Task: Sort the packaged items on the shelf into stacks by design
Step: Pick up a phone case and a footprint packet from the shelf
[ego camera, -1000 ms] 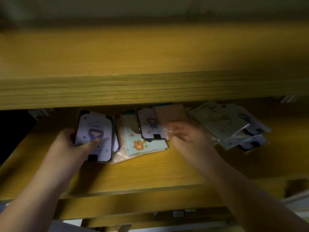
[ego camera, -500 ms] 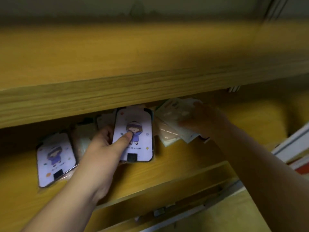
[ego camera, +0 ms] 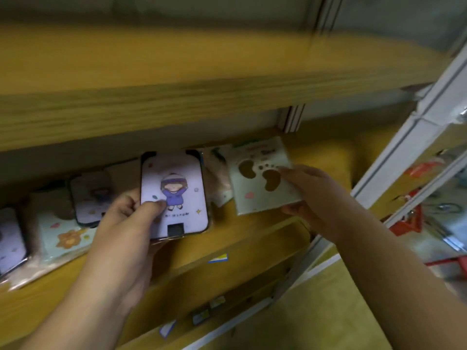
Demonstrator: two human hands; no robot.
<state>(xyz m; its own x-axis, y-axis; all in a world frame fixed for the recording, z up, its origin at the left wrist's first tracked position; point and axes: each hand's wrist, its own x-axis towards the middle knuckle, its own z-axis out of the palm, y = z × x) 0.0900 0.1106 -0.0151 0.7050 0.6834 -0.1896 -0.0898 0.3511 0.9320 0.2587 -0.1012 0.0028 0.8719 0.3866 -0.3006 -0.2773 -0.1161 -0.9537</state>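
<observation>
My left hand (ego camera: 126, 231) grips a lilac packaged item (ego camera: 177, 188) printed with a cartoon girl in a purple coat, thumb on its face, held just above the wooden shelf (ego camera: 240, 228). My right hand (ego camera: 313, 198) holds a pale green packaged item (ego camera: 262, 183) with brown footprint cut-outs by its right edge. To the left on the shelf lie another lilac girl item (ego camera: 91, 198), a pale blue item with an orange flower (ego camera: 65, 236) and a lilac item (ego camera: 10, 241) at the frame's edge.
An upper wooden shelf (ego camera: 177, 97) overhangs the items closely. A white metal upright (ego camera: 409, 140) bounds the shelf on the right, with red hangers (ego camera: 409, 223) beyond it. Price labels (ego camera: 217, 258) sit on the shelf's front edge. A clear wrapper (ego camera: 217, 173) lies between the two held items.
The view has swung right. My left hand has carried the lilac girl item to the right, away from the left pile. My right hand has lifted the footprint item out of the right-hand pile.
</observation>
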